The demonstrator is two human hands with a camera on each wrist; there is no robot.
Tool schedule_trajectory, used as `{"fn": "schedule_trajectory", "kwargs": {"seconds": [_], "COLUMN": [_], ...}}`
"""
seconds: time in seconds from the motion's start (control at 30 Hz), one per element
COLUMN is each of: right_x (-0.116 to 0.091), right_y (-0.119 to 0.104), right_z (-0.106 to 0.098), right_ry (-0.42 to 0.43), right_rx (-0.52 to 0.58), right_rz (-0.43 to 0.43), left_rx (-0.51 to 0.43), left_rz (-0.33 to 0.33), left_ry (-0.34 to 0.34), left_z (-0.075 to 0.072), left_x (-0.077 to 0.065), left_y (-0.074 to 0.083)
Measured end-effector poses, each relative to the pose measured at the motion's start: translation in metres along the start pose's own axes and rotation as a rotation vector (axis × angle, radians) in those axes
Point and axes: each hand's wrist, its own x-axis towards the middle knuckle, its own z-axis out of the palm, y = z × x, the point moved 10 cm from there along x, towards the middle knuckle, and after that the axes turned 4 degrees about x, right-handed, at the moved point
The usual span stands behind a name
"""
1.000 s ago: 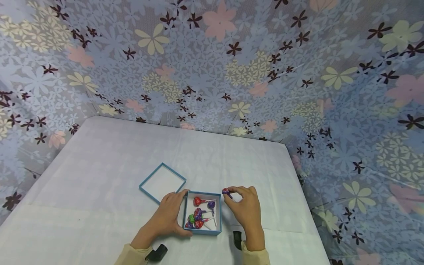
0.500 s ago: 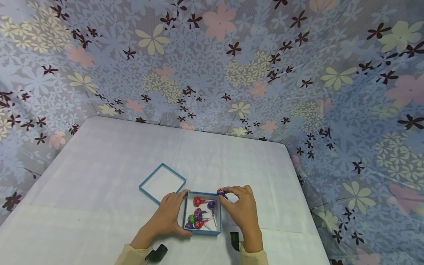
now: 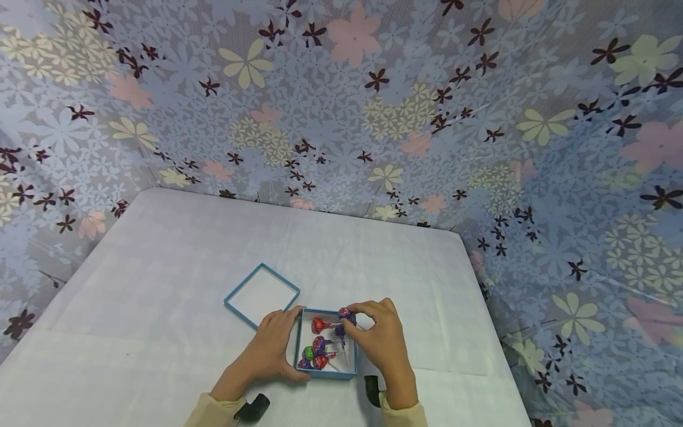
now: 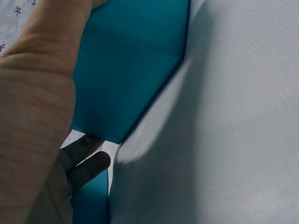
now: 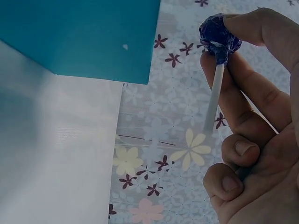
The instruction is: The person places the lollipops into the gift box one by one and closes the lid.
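A square blue box [image 3: 333, 375] with a white inside lies open-topped on the table in the head view. Several wrapped lollipops, among them a red one [image 3: 318, 324] and a green one [image 3: 308, 352], lie in it. My left hand [image 3: 269, 347] grips the box along its left side, thumb near the front corner and fingers at the back. Over the box's back right corner, my right hand [image 3: 385, 338] pinches a purple-and-red lollipop [image 3: 344, 312] by its wrapped head. In the right wrist view, that lollipop [image 5: 219, 35] has its white stick pointing down.
Left of and behind the box, a blue-edged lid [image 3: 261, 295] lies with its white inside up. A white cloth covers the table [image 3: 427, 284]. Flower-patterned curtains [image 3: 341, 118] rise behind the table and on both sides.
My right hand has moved left with the lollipop, from beside the box to over its back right corner. The left hand and box have stayed put.
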Motion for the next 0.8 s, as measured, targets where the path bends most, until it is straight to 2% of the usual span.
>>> {"fn": "schedule_trajectory", "kwargs": {"seconds": [0.23, 0.5, 0.8], "right_x": [-0.001, -0.002, -0.003], "right_y": [0.001, -0.002, -0.001], "right_z": [0.006, 0.013, 0.021], "right_ry": [-0.035, -0.072, -0.102], "right_rx": [0.022, 0.025, -0.023], "right_rz": [0.005, -0.043, -0.055], "left_rx": [-0.002, 0.004, 0.005], "left_rz": [-0.001, 0.001, 0.007], "left_ry": [-0.008, -0.012, -0.006], "left_z": [0.002, 0.001, -0.001], "left_x": [0.0, 0.0, 0.0], "left_y": [-0.001, 0.0, 0.0]}}
